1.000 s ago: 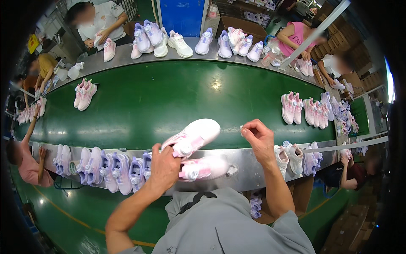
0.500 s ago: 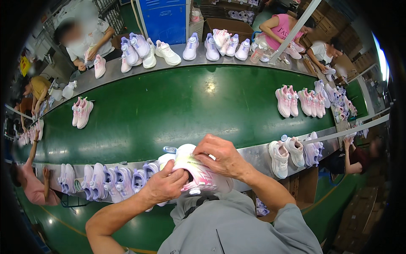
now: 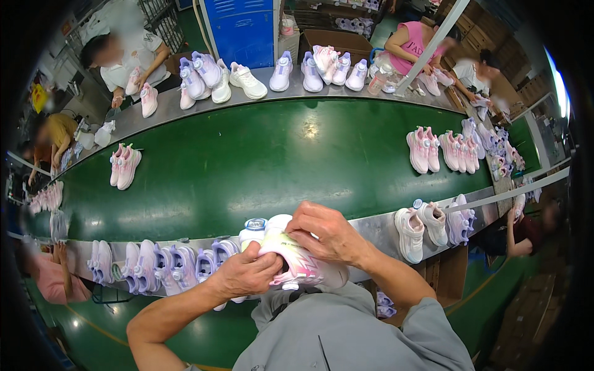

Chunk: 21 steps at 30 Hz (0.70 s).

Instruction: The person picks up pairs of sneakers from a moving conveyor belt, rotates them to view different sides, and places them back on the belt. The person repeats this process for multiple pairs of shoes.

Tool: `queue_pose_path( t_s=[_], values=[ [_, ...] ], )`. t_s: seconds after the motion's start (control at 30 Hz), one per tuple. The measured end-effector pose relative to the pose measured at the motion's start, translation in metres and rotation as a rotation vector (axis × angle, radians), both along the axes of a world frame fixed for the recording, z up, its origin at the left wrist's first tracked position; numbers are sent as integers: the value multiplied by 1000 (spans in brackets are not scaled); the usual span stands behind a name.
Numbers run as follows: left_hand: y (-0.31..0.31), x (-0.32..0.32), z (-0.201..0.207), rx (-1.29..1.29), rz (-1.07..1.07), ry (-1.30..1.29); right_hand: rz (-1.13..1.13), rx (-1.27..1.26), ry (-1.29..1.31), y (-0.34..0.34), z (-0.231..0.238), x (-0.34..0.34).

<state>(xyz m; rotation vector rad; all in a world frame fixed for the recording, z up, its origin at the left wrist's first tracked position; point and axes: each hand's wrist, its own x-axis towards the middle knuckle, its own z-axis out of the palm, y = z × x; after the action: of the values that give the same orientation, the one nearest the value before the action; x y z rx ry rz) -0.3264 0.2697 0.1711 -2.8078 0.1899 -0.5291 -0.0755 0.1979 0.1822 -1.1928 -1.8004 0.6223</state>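
Note:
A white sneaker (image 3: pixel 307 267) with pink zigzags and a yellow-green patch is held over the near edge of the belt line, close to my body. My left hand (image 3: pixel 250 272) is closed around its collar, fingers inside the opening. Closed in a pinch, my right hand (image 3: pixel 325 230) presses against the upper at the yellow-green patch. A small pale bit shows at its fingers, too small to name. Just beyond my left hand stands a small container (image 3: pixel 255 225) with a blue-rimmed top, partly hidden by the shoe and hand.
A green conveyor belt (image 3: pixel 278 161) lies ahead. Along the near metal ledge stand lilac sneakers (image 3: pixel 146 266) on the left and white sneakers (image 3: pixel 409 235) on the right. Pink sneakers (image 3: pixel 423 150) ride on the belt. A blue cabinet (image 3: pixel 241 34) rises behind; several people work around the line.
The sneaker and both hands have shifted slightly, and more of the blue-rimmed container shows. At the far left, a co-worker's arm has drawn back from the pink shoes.

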Motion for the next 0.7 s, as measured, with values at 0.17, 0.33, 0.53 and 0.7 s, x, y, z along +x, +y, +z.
queue_pose_path(
  t_s=[0.17, 0.33, 0.53, 0.7],
  values=[
    [1, -11, -3, 22, -31, 15, -5, -91, 64, -35, -6, 11],
    [2, -4, 0, 9, -107, 11, -9, -105, 90, -20, -3, 2],
    [3, 12, 7, 75, -169, 64, 90, -286, -36, 22, 9, 16],
    [-1, 18, -1, 108, -207, 77, 277, -364, -219, 51, 6, 17]
  ],
)
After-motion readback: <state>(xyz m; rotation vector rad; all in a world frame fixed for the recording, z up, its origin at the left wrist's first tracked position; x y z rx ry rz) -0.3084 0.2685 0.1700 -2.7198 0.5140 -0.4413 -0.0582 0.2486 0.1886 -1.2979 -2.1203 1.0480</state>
